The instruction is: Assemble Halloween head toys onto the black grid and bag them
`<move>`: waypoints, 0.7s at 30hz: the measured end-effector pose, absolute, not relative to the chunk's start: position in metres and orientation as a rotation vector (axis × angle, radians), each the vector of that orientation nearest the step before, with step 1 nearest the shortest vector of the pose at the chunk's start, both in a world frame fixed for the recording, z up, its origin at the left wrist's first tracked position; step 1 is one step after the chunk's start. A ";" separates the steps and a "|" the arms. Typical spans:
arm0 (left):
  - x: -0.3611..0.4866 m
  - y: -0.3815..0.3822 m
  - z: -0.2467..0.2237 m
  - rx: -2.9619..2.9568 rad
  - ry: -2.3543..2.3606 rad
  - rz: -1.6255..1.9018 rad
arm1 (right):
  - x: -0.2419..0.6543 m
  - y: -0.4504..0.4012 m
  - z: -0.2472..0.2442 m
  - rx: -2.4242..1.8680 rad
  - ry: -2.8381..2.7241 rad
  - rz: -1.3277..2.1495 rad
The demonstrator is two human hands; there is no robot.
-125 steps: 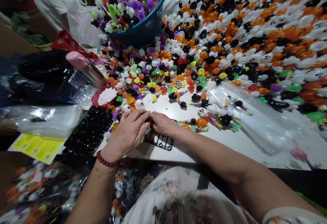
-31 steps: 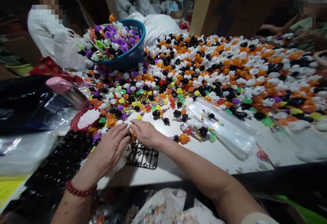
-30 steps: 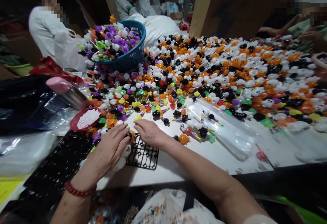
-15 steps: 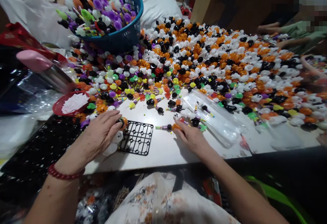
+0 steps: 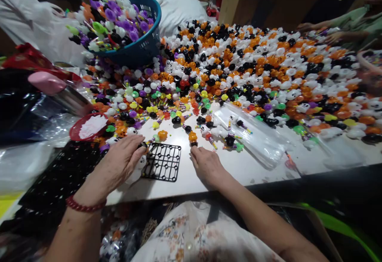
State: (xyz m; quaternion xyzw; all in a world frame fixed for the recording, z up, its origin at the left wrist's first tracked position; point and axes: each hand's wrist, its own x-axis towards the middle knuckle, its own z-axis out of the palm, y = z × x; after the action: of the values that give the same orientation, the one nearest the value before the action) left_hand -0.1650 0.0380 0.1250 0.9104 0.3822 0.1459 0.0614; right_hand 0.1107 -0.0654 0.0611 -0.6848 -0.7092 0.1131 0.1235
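My left hand (image 5: 123, 160) rests over the left side of a black plastic grid (image 5: 163, 162) on the white table (image 5: 167, 190). Its fingers lie together over white figures (image 5: 140, 166) with small faces and a dark piece. An orange piece (image 5: 162, 135) lies just beyond the grid. To the right of the grid, my right hand (image 5: 208, 165) pinches the near end of a toy with an orange pumpkin-like top (image 5: 193, 136). Most of that toy is hidden under the fingers.
Piled small toys (image 5: 238, 63) cover the table's back and right. A blue basket (image 5: 152, 27) of toys stands back left, near a pink-lidded bottle (image 5: 47, 83). Red dish (image 5: 74, 130) with white papers at left; clear bags (image 5: 250, 134) at right. Another person's arms (image 5: 343, 27) reach in.
My right hand has moved left and nearer, and an orange-topped toy now stands out from its fingertips. An orange piece now shows beyond the grid. My left hand stays over the white figures.
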 end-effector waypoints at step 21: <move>-0.112 -0.004 0.160 2.809 1.300 0.350 | 0.109 -0.028 0.041 -1.688 -1.333 0.894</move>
State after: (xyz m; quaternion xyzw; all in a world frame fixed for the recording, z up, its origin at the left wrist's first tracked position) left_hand -0.1120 -0.0044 0.1595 0.9017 0.4172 0.1125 0.0133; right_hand 0.1087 -0.0285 0.0407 -0.6659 -0.5257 0.3524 0.3951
